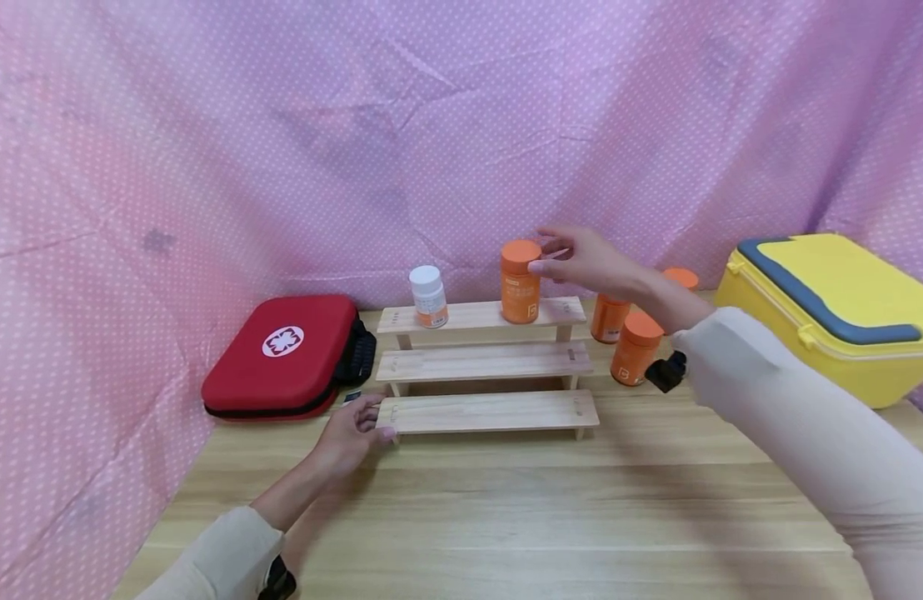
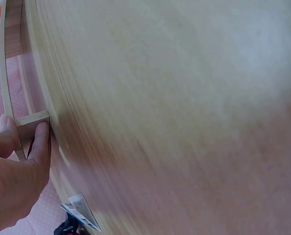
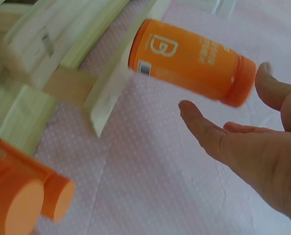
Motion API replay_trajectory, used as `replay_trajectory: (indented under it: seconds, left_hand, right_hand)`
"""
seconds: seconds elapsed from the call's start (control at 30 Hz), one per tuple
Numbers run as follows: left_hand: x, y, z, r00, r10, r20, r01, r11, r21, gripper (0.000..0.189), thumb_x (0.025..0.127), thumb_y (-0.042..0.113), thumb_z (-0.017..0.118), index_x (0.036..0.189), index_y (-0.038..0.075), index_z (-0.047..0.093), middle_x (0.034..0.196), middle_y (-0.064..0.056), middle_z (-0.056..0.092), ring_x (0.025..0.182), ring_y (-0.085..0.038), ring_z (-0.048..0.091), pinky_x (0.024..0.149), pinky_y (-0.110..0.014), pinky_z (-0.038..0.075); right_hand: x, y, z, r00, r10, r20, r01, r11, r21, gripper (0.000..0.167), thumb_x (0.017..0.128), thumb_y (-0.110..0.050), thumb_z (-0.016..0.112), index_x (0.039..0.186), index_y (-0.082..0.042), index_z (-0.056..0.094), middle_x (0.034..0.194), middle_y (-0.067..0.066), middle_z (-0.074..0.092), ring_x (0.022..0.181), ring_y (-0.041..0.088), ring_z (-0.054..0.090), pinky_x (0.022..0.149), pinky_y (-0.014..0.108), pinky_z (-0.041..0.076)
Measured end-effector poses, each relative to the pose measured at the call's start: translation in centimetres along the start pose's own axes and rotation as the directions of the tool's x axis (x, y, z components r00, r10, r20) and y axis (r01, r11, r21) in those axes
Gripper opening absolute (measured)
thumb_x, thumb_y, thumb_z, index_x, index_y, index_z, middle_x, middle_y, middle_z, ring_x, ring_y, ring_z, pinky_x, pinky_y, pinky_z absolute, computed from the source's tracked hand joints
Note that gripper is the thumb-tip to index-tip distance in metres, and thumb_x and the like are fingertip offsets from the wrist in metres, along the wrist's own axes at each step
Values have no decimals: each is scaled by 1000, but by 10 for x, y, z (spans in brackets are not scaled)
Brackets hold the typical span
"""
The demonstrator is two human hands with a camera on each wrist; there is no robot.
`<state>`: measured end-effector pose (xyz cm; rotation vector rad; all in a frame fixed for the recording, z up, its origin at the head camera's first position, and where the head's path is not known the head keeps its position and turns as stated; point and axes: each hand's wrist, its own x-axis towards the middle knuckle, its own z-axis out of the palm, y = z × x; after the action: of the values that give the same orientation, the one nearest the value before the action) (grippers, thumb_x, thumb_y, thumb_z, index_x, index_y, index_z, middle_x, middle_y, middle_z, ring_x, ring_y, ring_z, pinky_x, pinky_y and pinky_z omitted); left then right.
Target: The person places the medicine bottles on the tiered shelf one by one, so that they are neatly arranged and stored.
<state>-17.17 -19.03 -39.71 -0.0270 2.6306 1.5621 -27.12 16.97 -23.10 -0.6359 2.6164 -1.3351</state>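
A three-step wooden rack (image 1: 491,362) stands on the table. An orange bottle (image 1: 520,287) with an orange cap is upright on its top step, right of a white-capped bottle (image 1: 429,297). Beside the orange bottle's cap is my right hand (image 1: 581,258), thumb and fingers spread. In the right wrist view, a gap shows between the fingers and the bottle (image 3: 184,61), while the thumb is close to the cap. My left hand (image 1: 349,437) grips the left end of the rack's lowest step. The left wrist view shows thumb and finger about the rack's wooden end (image 2: 33,122).
Several more orange bottles (image 1: 636,350) stand right of the rack, partly behind my right forearm. A yellow box (image 1: 821,333) with a grey-edged lid is at the far right. Left of the rack lies a red case (image 1: 281,358) with a white emblem. A pink dotted cloth (image 1: 461,150) hangs behind.
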Motion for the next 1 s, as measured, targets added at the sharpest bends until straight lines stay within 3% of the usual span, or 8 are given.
replay_trajectory:
  seconds: [0.17,0.37,0.47,0.57,0.7,0.8,0.9,1.0]
  left_hand:
    - [1,-1,-1,1000,6,3,-6,1000,-1,54,85,-5,68,134,-6,47,115,-20,63,103,-25,61,84,-28,53]
    - [2,-2,-2,1000,12,8,-12,1000,6,54,85,-3,69,134,-5,47,114,-19,64,101,-24,61,83,-27,53]
    - [2,-2,-2,1000,12,6,-12,1000,13,54,85,-2,69,134,-5,47,113,-19,64,100,-24,61,82,-27,53]
    - [1,-2,-2,1000,24,4,-24,999,23,53,85,-2,69,133,-6,48,112,-19,64,100,-24,61,82,-26,52]
    - [1,-1,-2,999,45,6,-46,999,27,51,85,-2,69,132,-8,48,111,-20,64,99,-25,61,80,-25,51]
    - [1,-1,-2,999,35,6,-35,999,19,53,85,-3,69,133,-7,47,112,-20,64,100,-25,61,81,-26,53]
    - [2,-2,-2,1000,21,12,-21,1000,15,54,85,-3,69,134,-6,47,115,-20,63,102,-25,61,83,-28,53]
    - [2,-2,-1,1000,14,11,-14,1000,10,54,85,-3,68,134,-5,47,116,-20,63,103,-25,61,84,-29,53]
  right_hand:
    - [-37,9,-20,995,-4,-96,-5,996,-92,67,95,-31,61,149,-7,31,145,19,41,130,35,42,106,51,36]
    - [-86,48,-37,969,14,-247,-59,983,-176,67,93,-34,65,147,-6,37,143,20,44,125,40,46,100,54,41]
    - [-108,72,-42,956,18,-293,-83,974,-209,65,92,-33,66,145,-5,39,140,21,47,122,40,48,96,30,46]
    - [-126,95,-47,941,2,-338,-89,967,-240,64,91,-28,67,143,-3,41,137,23,49,118,40,48,82,4,39]
    - [-142,119,-51,920,-2,-391,-108,960,-259,64,91,-27,68,143,-2,41,138,28,45,119,43,44,75,-3,30]
    - [-147,133,-52,910,-8,-415,-118,954,-276,62,92,-25,67,142,0,41,138,31,44,121,44,42,83,2,34]
    - [-148,144,-53,912,-19,-411,-114,948,-297,63,93,-21,66,144,4,37,137,35,41,122,49,40,100,32,42]
    - [-149,153,-55,919,-10,-393,-122,944,-308,67,93,-19,65,145,6,31,139,38,37,123,54,38,95,57,39]
